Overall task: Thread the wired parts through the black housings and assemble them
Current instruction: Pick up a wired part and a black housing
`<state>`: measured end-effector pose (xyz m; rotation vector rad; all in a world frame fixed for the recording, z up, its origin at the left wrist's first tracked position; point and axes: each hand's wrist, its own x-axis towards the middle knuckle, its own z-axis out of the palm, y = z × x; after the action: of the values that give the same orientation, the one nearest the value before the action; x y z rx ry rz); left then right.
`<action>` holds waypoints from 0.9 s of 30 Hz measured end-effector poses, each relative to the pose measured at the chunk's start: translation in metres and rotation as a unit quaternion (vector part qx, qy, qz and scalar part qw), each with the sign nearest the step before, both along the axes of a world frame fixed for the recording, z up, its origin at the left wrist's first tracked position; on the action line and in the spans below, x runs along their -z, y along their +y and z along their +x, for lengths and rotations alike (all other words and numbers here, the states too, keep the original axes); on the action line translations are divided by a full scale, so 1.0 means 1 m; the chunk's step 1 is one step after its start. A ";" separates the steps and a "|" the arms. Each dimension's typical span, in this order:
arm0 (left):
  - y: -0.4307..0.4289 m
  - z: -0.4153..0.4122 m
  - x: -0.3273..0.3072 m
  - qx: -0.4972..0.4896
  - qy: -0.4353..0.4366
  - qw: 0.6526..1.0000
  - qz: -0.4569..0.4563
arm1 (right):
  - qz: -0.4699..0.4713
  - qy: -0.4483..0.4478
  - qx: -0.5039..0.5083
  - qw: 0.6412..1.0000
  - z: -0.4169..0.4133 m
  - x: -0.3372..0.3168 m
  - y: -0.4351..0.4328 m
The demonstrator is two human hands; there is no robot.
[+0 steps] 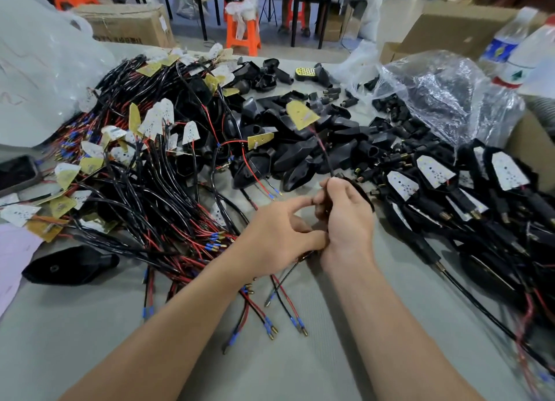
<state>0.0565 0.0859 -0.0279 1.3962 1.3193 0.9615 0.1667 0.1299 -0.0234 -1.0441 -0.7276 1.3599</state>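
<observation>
Table, left: heap of wired parts, red and black leads tangled. My left hand, fingers curled, pinches a black wire where it comes out below my right hand. Right hand is clamped round one black housing, held just above the table. The wire runs up from that fist to a yellow board hanging over the loose housings. Far right: finished units piled together.
</observation>
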 end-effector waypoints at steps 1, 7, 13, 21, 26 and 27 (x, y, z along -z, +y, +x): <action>-0.003 -0.002 0.002 0.007 -0.002 1.000 0.003 | 0.000 0.009 -0.006 1.000 -0.002 0.001 0.001; -0.010 -0.012 0.001 0.005 0.027 0.999 -0.028 | 0.018 0.080 0.004 0.997 0.025 -0.013 0.023; -0.011 -0.018 -0.013 -0.103 -0.029 0.993 0.051 | 0.040 0.053 0.018 0.998 0.066 -0.015 0.035; -0.016 -0.037 -0.021 0.036 -0.136 0.987 0.075 | 0.035 -0.270 -0.059 0.961 0.058 -0.002 0.033; -0.009 -0.035 -0.012 -0.190 0.061 0.969 0.147 | 0.093 -0.408 0.004 0.908 0.051 -0.001 0.023; -0.009 -0.034 -0.011 -0.214 0.128 0.955 0.159 | 0.117 -0.440 0.044 0.890 0.052 -0.001 0.021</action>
<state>0.0222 0.0773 -0.0171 1.5455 1.7687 1.3640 0.2183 0.1508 -0.0223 -1.4738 -1.4447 0.6388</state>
